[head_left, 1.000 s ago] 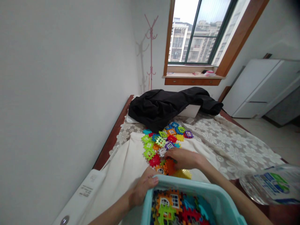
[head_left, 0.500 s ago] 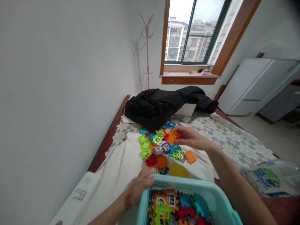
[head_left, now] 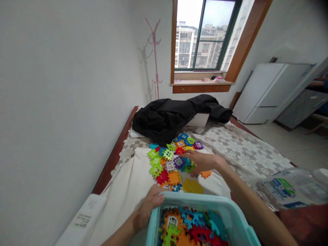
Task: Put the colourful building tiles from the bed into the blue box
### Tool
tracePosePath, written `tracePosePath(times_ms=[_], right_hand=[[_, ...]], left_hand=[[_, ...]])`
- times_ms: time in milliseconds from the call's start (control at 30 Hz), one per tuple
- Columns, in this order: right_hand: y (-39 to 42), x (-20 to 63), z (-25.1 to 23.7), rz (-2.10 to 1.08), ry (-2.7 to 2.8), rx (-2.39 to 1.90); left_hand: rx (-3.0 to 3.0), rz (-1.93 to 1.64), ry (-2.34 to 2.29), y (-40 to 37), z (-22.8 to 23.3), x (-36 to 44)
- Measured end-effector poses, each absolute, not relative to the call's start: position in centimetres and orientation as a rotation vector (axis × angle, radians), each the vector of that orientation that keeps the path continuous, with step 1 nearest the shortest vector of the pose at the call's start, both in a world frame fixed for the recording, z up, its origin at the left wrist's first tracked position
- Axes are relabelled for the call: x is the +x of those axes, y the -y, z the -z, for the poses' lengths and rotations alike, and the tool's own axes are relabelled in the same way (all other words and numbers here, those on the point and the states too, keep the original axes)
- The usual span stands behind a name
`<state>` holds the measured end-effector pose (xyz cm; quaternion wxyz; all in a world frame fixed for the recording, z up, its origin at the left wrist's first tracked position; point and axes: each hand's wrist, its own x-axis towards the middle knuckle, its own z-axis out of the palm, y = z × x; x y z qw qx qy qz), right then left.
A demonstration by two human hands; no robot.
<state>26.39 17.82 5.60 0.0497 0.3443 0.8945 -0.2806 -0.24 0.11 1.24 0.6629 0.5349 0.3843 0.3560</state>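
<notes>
Building tiles (head_left: 176, 160), bright plastic squares with notched edges, spread in a loose heap on the cream cloth (head_left: 128, 191) over the bed (head_left: 238, 150), toward its wall-side edge. One view only, from the head camera. Turquoise basket (head_left: 194, 199) at the near edge, already loaded with more tiles (head_left: 189, 229): orange, green, red, blue, one orange piece with a white window. Left hand (head_left: 150, 206) clamped on the basket's far-left rim, fingers curled over the lip, thumb outside. Right hand (head_left: 202, 160) stretched out flat over the right side of the heap, palm down, fingers touching the tiles beneath; cannot tell whether any piece is pinched under it. Orange tile (head_left: 205, 174) poking out just beside the wrist, yellow tile (head_left: 192, 186) lying between that hand and the basket rim. Green, red and purple pieces fanned out left of the fingers, blue and orange ones beyond them toward the far end. Black jacket (head_left: 174, 118) slumped across the far end of the bed, touching the top of the heap. Clear plastic bottle (head_left: 289, 189) lying on its side at the right edge. Pink coat stand (head_left: 153, 58) in the far corner beside the window (head_left: 205, 34), white cabinet (head_left: 269, 92) off to the right.
</notes>
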Motion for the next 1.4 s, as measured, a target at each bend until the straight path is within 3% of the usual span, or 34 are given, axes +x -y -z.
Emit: tracePosePath(times_ms=[167, 333, 500, 600, 700, 767, 900, 1000, 1133, 1400], right_hand=[[-18.4, 24.8, -3.3, 0.632, -2.841, 1.128], [-19.5, 24.9, -4.0, 0.719, -2.957, 1.120], [-20.3, 25.7, -5.1, 0.727, -2.930, 1.586], [-19.7, 26.2, -6.5, 1.301, -2.952, 1.533], [-17.7, 26.7, -9.0, 1.970, -2.807, 1.120], [-16.0, 27.0, -10.9, 2.101, -2.709, 0.779], [-13.8, 26.8, -13.1, 1.749, -2.824, 0.491], [-14.1, 26.2, -11.4, 1.257, -2.939, 0.805], [-15.4, 25.2, -6.9, 0.744, -2.686, 1.123], [-17.5, 24.2, -4.7, 0.546, -2.716, 1.314]], left_hand=[[1.222, -0.810, -0.831, -0.3, -1.1, -0.1], [1.198, -0.803, -0.851, -0.2, -1.1, -0.1], [1.186, -0.810, -0.900, -0.1, -0.5, -0.3], [1.198, -0.822, -0.891, -0.2, -0.1, -0.4], [1.200, -0.863, -0.930, -0.1, 0.2, -0.6], [1.192, -0.877, -0.954, -0.1, 0.3, -0.7], [1.173, -0.882, -0.935, 0.1, 0.2, -0.6], [1.192, -0.886, -0.870, 0.0, -0.5, -0.2], [1.281, -0.860, -0.729, -0.3, -1.6, 0.2], [1.405, -0.762, -0.641, 0.4, -2.1, 1.3]])
